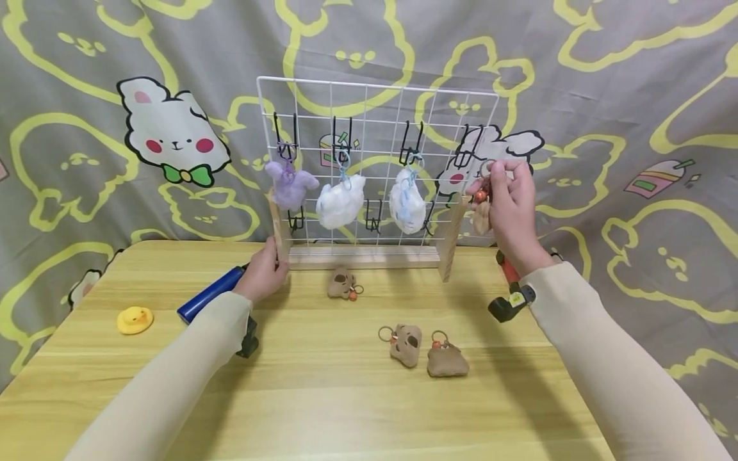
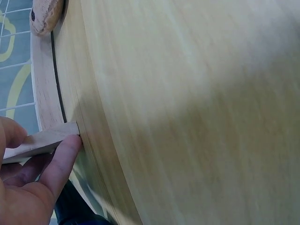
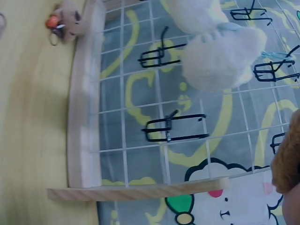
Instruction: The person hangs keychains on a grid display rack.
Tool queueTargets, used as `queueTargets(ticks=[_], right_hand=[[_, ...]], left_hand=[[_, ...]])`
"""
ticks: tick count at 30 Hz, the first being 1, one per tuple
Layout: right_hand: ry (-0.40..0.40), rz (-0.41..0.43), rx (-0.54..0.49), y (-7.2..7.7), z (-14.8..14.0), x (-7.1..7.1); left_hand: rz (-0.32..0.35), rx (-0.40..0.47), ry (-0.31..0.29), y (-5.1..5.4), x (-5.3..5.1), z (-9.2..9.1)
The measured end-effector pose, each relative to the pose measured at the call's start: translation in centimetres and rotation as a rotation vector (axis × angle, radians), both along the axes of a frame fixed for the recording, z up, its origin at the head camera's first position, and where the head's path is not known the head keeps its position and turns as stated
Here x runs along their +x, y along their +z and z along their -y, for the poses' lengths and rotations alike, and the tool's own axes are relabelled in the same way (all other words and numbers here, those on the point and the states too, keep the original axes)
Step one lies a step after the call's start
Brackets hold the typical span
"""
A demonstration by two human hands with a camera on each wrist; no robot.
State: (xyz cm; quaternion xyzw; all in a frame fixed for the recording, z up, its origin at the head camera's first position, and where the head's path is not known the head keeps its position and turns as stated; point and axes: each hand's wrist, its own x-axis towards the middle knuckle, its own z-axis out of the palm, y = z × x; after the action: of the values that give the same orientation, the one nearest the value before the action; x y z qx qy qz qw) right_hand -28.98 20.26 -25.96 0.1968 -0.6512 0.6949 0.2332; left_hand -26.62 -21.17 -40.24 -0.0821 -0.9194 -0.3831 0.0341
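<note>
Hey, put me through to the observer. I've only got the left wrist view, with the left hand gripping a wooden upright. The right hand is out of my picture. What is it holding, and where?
Observer: The right hand is holding a brown plush keychain up beside the right end of the wire rack.
Operator: Thanks. I can see part of a brown plush at my top left corner. Are there any more like it on the table?
Observer: Yes, the head view shows two more lying nearer the person: a plush with a dark nose, and a plain-looking plush just to its right.
</note>
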Motion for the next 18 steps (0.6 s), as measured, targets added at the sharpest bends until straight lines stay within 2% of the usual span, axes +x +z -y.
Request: queueTargets(ticks=[4, 8, 13, 18], right_hand=[[-0.03, -0.007, -0.01, 0.9, 0.4, -0.6], [-0.059, 0.029, -0.014, 1.1, 0.6, -1.0], [-0.061, 0.094, 0.02, 0.5, 0.6, -1.5], [-0.022, 0.103, 0.0, -0.4, 0.3, -1.8]], left_hand=[[0.006, -0.002, 0.004, -0.1, -0.2, 0.0], [0.009, 0.005, 0.007, -0.2, -0.3, -0.1], [0.005, 0.001, 0.015, -0.3, -0.3, 0.0], [-0.006, -0.006, 0.008, -0.3, -0.4, 0.0]])
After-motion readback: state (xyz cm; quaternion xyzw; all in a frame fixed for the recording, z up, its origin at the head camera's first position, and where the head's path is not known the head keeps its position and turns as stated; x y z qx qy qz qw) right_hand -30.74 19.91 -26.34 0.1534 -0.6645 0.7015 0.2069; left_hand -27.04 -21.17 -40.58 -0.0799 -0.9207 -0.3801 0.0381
